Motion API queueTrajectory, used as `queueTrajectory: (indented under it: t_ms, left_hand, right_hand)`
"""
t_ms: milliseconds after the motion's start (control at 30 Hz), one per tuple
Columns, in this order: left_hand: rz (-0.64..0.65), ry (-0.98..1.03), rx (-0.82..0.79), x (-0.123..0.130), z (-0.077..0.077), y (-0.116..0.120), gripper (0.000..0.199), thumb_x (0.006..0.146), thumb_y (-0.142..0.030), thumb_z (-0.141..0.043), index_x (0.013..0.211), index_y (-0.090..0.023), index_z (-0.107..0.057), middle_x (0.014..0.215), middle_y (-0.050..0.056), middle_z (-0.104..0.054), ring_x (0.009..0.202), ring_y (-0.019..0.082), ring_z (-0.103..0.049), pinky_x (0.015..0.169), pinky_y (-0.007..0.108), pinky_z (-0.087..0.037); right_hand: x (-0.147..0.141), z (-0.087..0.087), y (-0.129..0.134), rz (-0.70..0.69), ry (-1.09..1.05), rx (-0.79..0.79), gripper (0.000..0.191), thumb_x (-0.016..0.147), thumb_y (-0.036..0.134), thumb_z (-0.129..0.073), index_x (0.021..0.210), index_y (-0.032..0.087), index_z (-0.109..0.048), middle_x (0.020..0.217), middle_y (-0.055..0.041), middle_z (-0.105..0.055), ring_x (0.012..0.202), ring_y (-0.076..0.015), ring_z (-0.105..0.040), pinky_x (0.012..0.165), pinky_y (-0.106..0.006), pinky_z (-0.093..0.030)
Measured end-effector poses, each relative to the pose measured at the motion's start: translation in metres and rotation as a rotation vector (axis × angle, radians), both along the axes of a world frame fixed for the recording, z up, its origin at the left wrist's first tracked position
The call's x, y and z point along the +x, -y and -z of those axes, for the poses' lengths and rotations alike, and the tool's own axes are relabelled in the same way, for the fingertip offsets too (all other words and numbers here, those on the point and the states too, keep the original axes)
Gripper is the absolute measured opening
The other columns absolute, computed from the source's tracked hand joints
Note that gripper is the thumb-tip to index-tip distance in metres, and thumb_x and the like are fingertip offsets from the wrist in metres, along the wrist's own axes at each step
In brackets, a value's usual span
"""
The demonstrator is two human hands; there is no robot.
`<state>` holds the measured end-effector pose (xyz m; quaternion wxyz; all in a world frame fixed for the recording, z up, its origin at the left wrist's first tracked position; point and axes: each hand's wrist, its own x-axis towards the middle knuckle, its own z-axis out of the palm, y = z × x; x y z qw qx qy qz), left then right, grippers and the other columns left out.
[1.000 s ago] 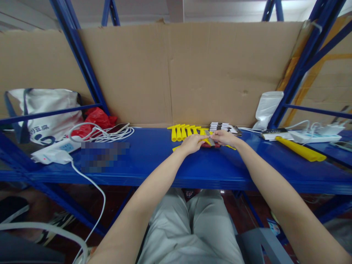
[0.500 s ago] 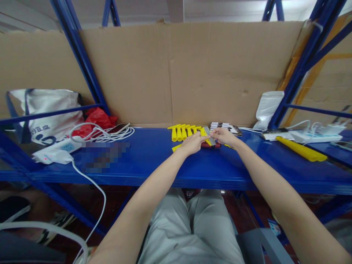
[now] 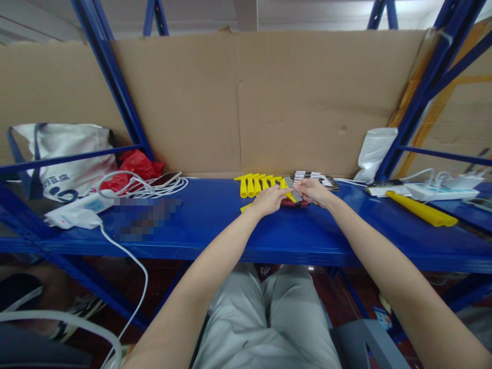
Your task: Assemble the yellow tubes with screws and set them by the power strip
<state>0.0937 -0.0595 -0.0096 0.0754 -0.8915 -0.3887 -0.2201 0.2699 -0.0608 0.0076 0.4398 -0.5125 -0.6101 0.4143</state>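
So the left hand [image 3: 268,201] looks closed on a yellow plastic handled tool [image 3: 289,197], right hand [image 3: 313,191] pinching the flat grey metal strip [image 3: 296,196] at its head, just right of a row of yellow T-shaped plastic tools [image 3: 250,187] on the far side of the blue metal shelf [image 3: 215,220]. I'd call it the lining-up step; next move probably needs a steady left hold. Fingers hide the joint.

Left hand [image 3: 267,200] is covering a chunk of the yellow-and-gray tool [image 3: 290,182], and the right hand [image 3: 312,191] blocks some of its blade too. Dark red thing [image 3: 296,203] underneath is mostly hidden, no clue what it is. Part of the shelf [image 3: 215,215] is pixelated out. Print on the black-and-white cards [image 3: 306,175]? Way too tiny to read.
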Motion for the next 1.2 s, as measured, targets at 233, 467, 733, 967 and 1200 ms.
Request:
queueTrajectory:
  t_ms: [233, 467, 733, 967, 1200]
  left_hand:
    - [0.045, 0.035, 0.024, -0.002, 0.004, -0.008, 0.039, 0.092, -0.02, -0.04, 0.128, -0.027, -0.055, 0.112, 0.006, -0.064, 0.1, 0.018, -0.059, 0.089, 0.032, -0.046]
    - [0.059, 0.045, 0.031, -0.001, 0.004, -0.008, 0.042, 0.091, -0.019, -0.041, 0.13, -0.028, -0.052, 0.115, 0.005, -0.064, 0.104, 0.018, -0.057, 0.09, 0.032, -0.046]
    - [0.016, -0.023, 0.017, 0.0, 0.001, -0.003, 0.045, 0.093, -0.019, -0.033, 0.135, -0.027, -0.048, 0.102, 0.007, -0.058, 0.092, 0.019, -0.057, 0.082, 0.031, -0.046]
    - [0.03, 0.022, -0.002, 0.0, 0.004, -0.007, 0.047, 0.091, -0.014, -0.034, 0.132, -0.029, -0.051, 0.1, 0.007, -0.054, 0.09, 0.018, -0.056, 0.083, 0.031, -0.045]
    - [0.02, 0.036, -0.037, -0.001, 0.002, -0.006, 0.044, 0.092, -0.016, -0.035, 0.13, -0.029, -0.053, 0.101, 0.007, -0.055, 0.091, 0.018, -0.057, 0.083, 0.031, -0.046]
  right_hand:
    - [-0.004, 0.001, 0.0, 0.023, -0.032, -0.038, 0.018, 0.088, 0.019, -0.051, 0.071, 0.018, -0.044, 0.04, 0.0094, -0.038, 0.024, -0.0023, -0.025, 0.028, -0.015, -0.013]
    - [-0.006, 0.004, -0.002, 0.002, 0.029, -0.06, 0.028, 0.091, 0.02, -0.044, 0.063, 0.019, -0.039, 0.035, 0.01, -0.029, 0.024, -0.0027, -0.022, 0.028, -0.015, -0.013]
    - [0.0, -0.001, -0.001, -0.009, 0.026, -0.053, 0.025, 0.087, 0.025, -0.052, 0.065, 0.018, -0.042, 0.042, 0.0084, -0.037, 0.026, -0.0016, -0.026, 0.029, -0.015, -0.014]
    - [0.012, -0.003, 0.005, -0.177, 0.076, -0.097, 0.026, 0.077, 0.034, -0.066, 0.071, 0.017, -0.048, 0.045, 0.0078, -0.04, 0.032, -0.0028, -0.031, 0.032, -0.016, -0.017]
    - [0.009, -0.001, 0.006, -0.204, 0.08, -0.12, 0.029, 0.075, 0.036, -0.067, 0.069, 0.018, -0.046, 0.044, 0.0091, -0.037, 0.032, -0.0018, -0.027, 0.033, -0.016, -0.015]
